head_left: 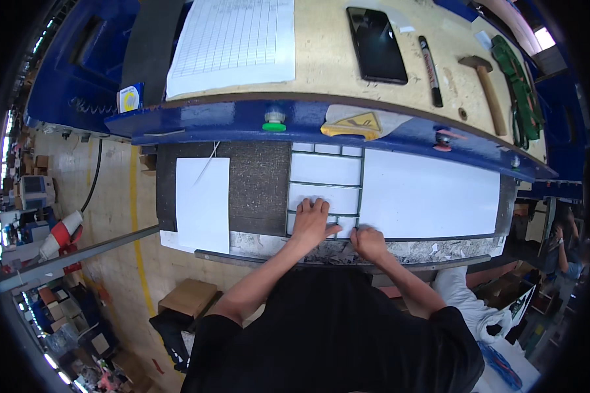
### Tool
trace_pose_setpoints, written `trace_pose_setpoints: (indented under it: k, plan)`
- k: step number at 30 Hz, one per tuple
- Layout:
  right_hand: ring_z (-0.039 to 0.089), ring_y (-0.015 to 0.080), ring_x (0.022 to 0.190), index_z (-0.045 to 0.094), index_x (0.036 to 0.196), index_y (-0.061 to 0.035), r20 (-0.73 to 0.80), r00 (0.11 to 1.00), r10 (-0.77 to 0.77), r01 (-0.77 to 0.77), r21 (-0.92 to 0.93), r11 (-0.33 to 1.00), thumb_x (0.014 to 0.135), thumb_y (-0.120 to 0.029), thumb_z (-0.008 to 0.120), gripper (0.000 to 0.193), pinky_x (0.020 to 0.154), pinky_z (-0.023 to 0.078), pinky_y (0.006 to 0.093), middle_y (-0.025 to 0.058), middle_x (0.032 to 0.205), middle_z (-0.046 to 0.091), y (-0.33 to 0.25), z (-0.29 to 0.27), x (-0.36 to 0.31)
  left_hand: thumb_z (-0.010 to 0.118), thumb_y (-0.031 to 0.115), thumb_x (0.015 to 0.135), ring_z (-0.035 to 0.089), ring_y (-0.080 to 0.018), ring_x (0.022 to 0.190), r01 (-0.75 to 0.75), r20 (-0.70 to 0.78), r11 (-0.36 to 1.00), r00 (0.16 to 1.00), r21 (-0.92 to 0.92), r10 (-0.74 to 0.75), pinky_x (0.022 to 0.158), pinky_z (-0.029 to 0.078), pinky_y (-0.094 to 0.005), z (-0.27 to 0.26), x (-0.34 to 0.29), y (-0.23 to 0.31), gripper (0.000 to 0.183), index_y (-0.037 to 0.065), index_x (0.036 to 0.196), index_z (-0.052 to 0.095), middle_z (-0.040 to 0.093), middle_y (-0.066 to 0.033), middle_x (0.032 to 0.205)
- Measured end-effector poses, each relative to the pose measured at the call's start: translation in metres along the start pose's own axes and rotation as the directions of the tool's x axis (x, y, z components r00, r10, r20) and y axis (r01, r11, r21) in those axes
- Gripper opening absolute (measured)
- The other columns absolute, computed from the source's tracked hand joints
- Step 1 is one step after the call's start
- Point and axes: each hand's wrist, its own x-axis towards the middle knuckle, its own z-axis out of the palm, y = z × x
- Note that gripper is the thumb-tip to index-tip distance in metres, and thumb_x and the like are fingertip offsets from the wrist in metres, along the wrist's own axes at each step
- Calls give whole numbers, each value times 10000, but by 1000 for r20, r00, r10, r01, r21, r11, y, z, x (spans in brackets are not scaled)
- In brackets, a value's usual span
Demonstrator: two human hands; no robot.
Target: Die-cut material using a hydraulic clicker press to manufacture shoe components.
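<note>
A green-edged frame with rectangular compartments, like a cutting die [324,185], lies on the white sheet [432,193] on the machine bed. My left hand [311,223] rests over the near left part of the die, fingers bent down onto it and thumb stretched out to the right. At the near right corner of the die, my right hand [370,244] is closed, with its fingertips pinched at the die's edge. A smaller white sheet [203,203] lies to the left on the dark pad [259,187]; a thin metal rod [208,161] crosses its far end.
A blue machine beam [242,120] with a green button [274,123] spans the far side. On the wooden top above are a printed form [233,46], a phone [376,44], a marker [431,72], a hammer [491,95] and green dies [518,88]. A metal rail [242,260] runs along the near edge.
</note>
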Motion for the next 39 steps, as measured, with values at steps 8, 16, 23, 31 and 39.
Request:
trace_pose_setpoints:
  k: [8, 16, 23, 31, 39]
  plan:
    - [632, 419, 734, 636, 712, 20, 15, 1000, -4, 3, 90, 996, 936, -315, 457, 441, 711, 512, 511, 246, 736, 637, -3, 0, -8, 673, 520, 733, 493, -323, 969, -7, -49, 1000, 999, 14, 8, 832, 414, -452, 9, -5, 0, 669, -33, 1093, 562, 544, -143, 1086]
    - [635, 439, 776, 636, 736, 73, 243, 966, 81, -143, 247, 958, 936, -331, 436, 493, 771, 506, 490, 287, 765, 637, -2, -4, 2, 644, 537, 700, 519, -307, 978, 27, -39, 992, 999, 127, -22, 819, 425, -457, 22, -4, 10, 651, -17, 1040, 597, 576, -147, 1053]
    - [628, 447, 760, 636, 726, 77, 82, 990, -114, 97, 192, 977, 938, -344, 443, 510, 755, 491, 518, 293, 752, 625, -1, -12, -11, 631, 478, 701, 566, -394, 1033, 53, 123, 992, 992, -119, -39, 896, 439, -485, 10, 1, 3, 581, -33, 978, 644, 632, -214, 1074]
    - [620, 437, 775, 639, 751, 40, 116, 991, -69, 43, 219, 975, 965, -343, 406, 497, 723, 501, 505, 245, 788, 645, 3, -11, -6, 653, 508, 705, 622, -359, 943, -48, -148, 993, 989, -104, 32, 844, 450, -466, 12, -2, 5, 553, 5, 935, 666, 680, -186, 952]
    - [627, 415, 751, 628, 753, 1, 60, 998, -18, 13, 72, 997, 964, -325, 385, 458, 684, 507, 511, 220, 781, 643, -4, -27, -21, 661, 460, 698, 653, -332, 804, 9, -94, 974, 995, -226, -31, 836, 456, -428, 4, -2, 8, 473, 3, 818, 682, 680, -176, 793]
